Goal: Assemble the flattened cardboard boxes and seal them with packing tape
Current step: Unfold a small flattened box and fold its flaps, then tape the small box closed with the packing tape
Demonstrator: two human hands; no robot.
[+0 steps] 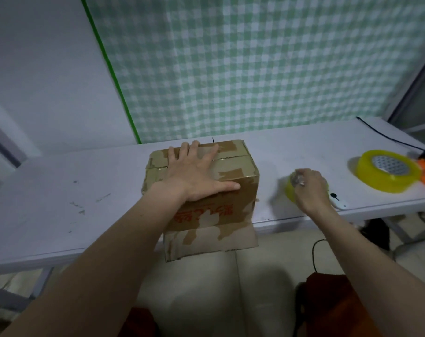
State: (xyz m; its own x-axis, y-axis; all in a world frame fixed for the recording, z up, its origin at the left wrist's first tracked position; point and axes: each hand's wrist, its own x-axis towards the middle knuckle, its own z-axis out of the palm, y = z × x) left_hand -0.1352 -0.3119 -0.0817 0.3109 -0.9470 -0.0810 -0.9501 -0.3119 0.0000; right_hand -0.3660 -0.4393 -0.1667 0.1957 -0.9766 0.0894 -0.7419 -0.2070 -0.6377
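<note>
Fingers (194,152) of the left hand (194,173) lie flat, spread over the cardboard box (206,190) on the desk (60,190), likely steadying its closed flaps; the right hand (311,188) curls around a small tape roll (291,190) (probably for sealing).

A worn brown cardboard box (206,190) stands assembled at centre, top flaps closed, one flap hanging down at 6 o'clock. Two yellowish tape rolls lie flat at 3 o'clock: a small roll (291,190) near, a big roll (386,173) farther.
</note>
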